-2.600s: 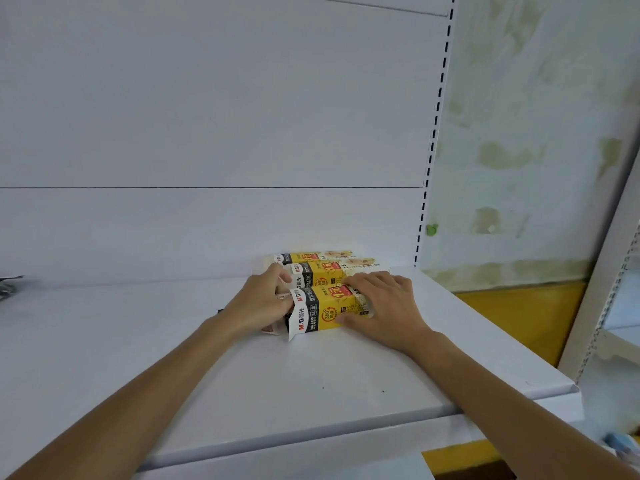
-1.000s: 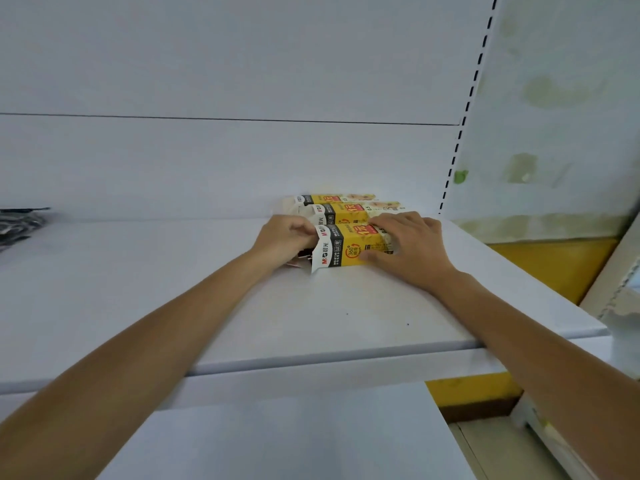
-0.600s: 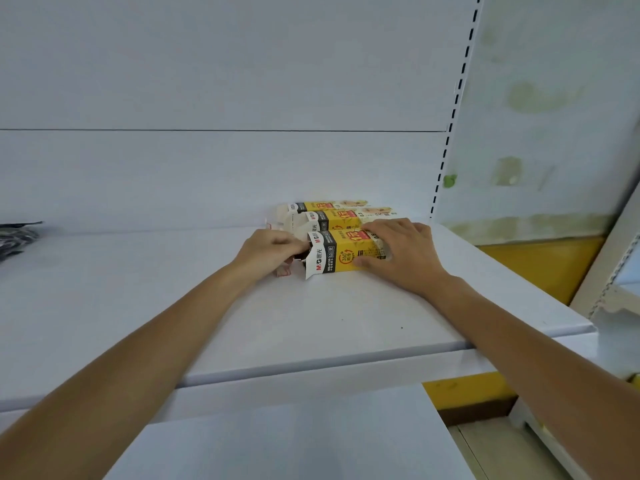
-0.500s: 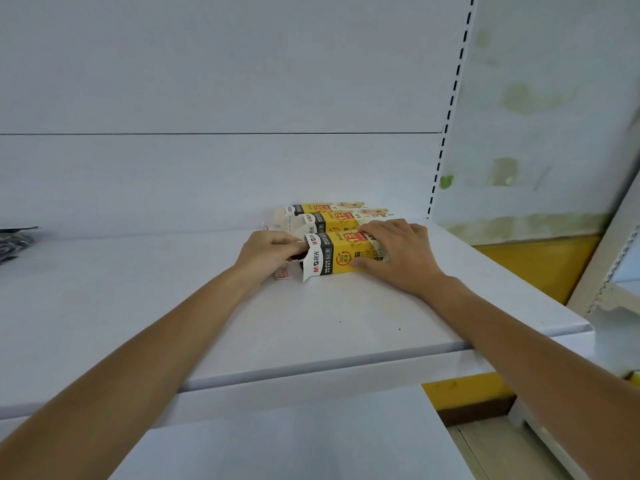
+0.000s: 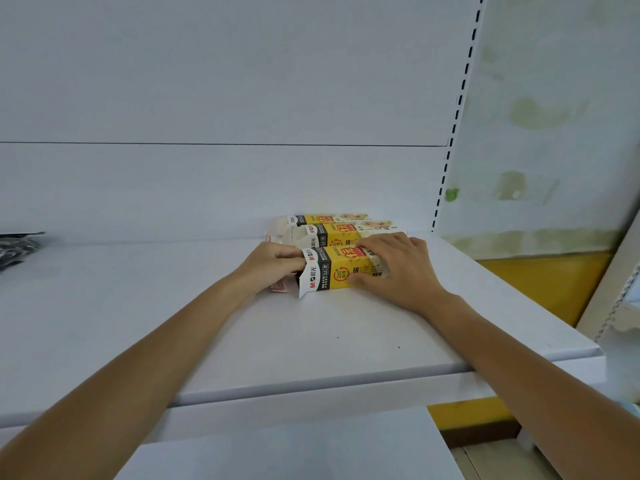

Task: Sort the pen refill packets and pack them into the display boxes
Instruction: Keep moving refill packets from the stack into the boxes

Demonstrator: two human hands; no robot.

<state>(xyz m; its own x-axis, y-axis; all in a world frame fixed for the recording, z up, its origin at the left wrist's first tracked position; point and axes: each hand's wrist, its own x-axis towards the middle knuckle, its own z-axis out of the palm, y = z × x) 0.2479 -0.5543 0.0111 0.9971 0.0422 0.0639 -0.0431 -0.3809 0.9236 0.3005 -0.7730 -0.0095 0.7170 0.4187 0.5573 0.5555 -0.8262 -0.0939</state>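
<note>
Mid-frame on the shelf [image 5: 311, 341], the right hand [image 5: 398, 268] clasps the front box [image 5: 346, 271] while the left hand [image 5: 273, 263], fingers curled, grip unclear, works a packet [image 5: 280, 287] at its open left end, where the flap could snag and crumple it.

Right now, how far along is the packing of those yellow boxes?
Two rear boxes sit side by side against the back panel, seemingly done. In hand: the right hand grips the nearest box while the left hand works at its open flap end. Left: closing it, and perhaps the dark packets at the far left of the shelf.
</note>
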